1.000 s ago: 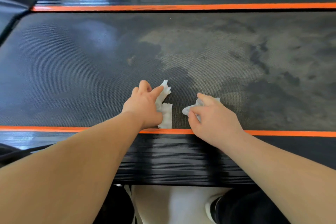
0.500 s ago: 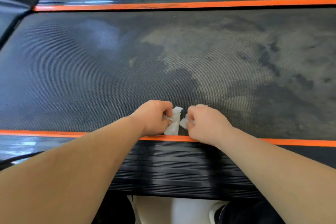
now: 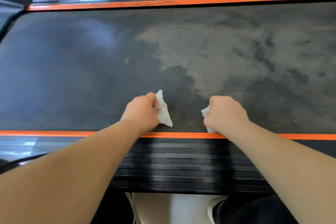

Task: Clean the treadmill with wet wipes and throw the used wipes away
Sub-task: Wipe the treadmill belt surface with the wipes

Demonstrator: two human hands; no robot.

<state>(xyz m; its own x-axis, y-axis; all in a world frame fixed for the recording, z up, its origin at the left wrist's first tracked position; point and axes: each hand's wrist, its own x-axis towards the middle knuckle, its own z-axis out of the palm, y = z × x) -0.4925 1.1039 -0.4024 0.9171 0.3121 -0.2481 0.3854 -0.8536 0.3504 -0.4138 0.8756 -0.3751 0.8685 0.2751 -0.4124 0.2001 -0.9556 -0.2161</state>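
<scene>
Dark treadmill belt (image 3: 91,78) is basically the whole scene, stretching out beyond both hands. The person's leaning over the near side rail (image 3: 172,165), the ribbed black one, so the forearms cross it and the orange stripe (image 3: 181,135) sits right under the wrists.

The left hand (image 3: 141,112) is balled up around a wet wipe (image 3: 163,112), with a good flap sticking out toward the other hand. The right hand (image 3: 225,112) is clenched on a second wipe (image 3: 205,112). Most of that one is buried in the fist, with just a corner poking out on the inner side and a scrap down by the stripe. Both fists look to be down on the belt, a gap between them.

The bunching makes sense to me: a wadded wipe gives you something to push with against that textured weave. The belt past the left hand looks dark and damp, while beyond and outward of the right hand there's a big greyish dusty patch (image 3: 209,56). So my guess is the wiping's about halfway, with that side left to do. I can't see a bin anywhere, so the tossing part isn't close.
</scene>
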